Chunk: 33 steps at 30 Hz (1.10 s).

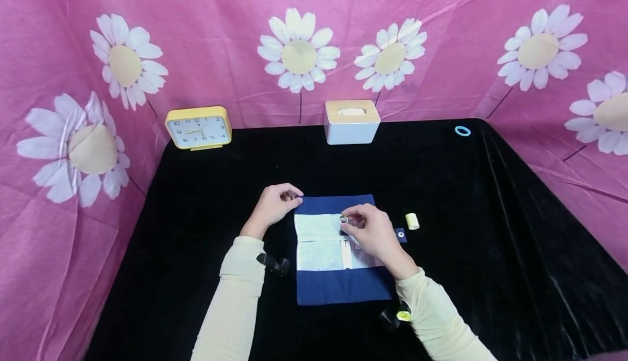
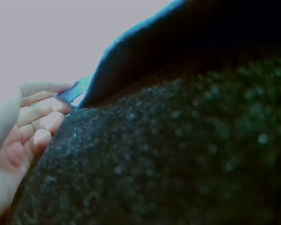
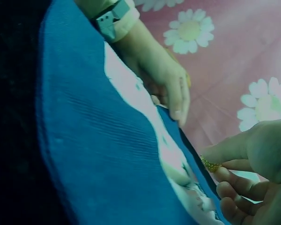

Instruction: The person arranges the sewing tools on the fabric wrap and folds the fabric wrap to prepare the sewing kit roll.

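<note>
A navy fabric sewing pouch (image 1: 338, 287) lies unfolded, its white lining showing small pockets and a narrow white strip (image 1: 346, 254). At the pouch's far left corner, my left hand (image 1: 275, 205) pinches the fabric edge between thumb and fingers; the left wrist view shows that blue corner (image 2: 77, 91) lifted. Above the lining, my right hand (image 1: 373, 233) holds a small gold dimpled ring thimble (image 3: 210, 165) between thumb and fingertips. That hand covers part of the pockets. A snap tab (image 1: 400, 235) sticks out past the pouch's right side.
A pale yellow thread spool (image 1: 412, 221) stands right of the pouch on the black cloth (image 1: 196, 197). Along the back are a yellow alarm clock (image 1: 198, 127), a tissue box (image 1: 351, 124) and a blue ring (image 1: 462, 131). Pink flowered fabric (image 1: 221, 34) hangs behind.
</note>
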{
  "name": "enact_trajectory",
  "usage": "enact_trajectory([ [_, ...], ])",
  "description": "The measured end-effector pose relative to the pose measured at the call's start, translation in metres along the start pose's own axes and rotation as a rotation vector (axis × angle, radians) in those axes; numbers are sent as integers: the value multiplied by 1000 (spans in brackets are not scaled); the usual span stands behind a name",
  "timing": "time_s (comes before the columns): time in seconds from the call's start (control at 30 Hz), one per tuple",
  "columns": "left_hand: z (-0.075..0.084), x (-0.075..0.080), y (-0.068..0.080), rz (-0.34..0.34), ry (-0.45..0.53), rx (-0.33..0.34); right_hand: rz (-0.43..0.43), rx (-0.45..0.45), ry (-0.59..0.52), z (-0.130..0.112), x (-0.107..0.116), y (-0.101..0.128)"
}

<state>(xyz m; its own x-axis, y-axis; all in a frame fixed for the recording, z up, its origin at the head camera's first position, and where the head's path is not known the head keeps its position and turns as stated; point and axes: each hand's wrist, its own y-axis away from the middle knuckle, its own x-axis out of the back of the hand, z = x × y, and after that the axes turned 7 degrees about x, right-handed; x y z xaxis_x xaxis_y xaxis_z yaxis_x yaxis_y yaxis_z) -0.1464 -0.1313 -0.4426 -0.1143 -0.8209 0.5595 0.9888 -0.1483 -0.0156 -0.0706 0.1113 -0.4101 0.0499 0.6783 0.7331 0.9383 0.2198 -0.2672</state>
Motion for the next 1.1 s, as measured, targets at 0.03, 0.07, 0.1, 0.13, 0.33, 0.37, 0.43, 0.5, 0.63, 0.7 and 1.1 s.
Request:
enact_trajectory([
  [0.03, 0, 0, 0, -1, -3, 1, -2, 10, 4, 0, -2, 0],
  [0.07, 1, 0, 1, -1, -7, 2, -2, 25, 7, 1, -4, 0],
  [0.1, 1, 0, 1, -1, -11, 1, -2, 41, 8, 1, -5, 0],
  [0.13, 2, 0, 1, -2, -17, -1, -1, 58, 10, 2, -8, 0],
  [0.33, 5, 0, 4, -9, -62, -18, -14, 113, 12, 6, -16, -1],
  [0.37, 7, 1, 4, -16, -68, -17, -18, 112, 13, 6, -16, -1],
  [0.43, 9, 1, 6, -30, -82, -19, -26, 111, 16, 7, -18, -1],
  [0.5, 12, 0, 7, -48, -97, -30, -30, 111, 17, 8, -18, -1],
  [0.63, 17, -2, 8, -92, -132, -65, -34, 125, 16, 10, -18, -1],
  [0.7, 21, -4, 9, -123, -160, -85, -34, 134, 9, 12, -18, -1],
  [1.1, 36, -11, 17, -297, -289, -220, -43, 155, -58, 20, -19, -1],
])
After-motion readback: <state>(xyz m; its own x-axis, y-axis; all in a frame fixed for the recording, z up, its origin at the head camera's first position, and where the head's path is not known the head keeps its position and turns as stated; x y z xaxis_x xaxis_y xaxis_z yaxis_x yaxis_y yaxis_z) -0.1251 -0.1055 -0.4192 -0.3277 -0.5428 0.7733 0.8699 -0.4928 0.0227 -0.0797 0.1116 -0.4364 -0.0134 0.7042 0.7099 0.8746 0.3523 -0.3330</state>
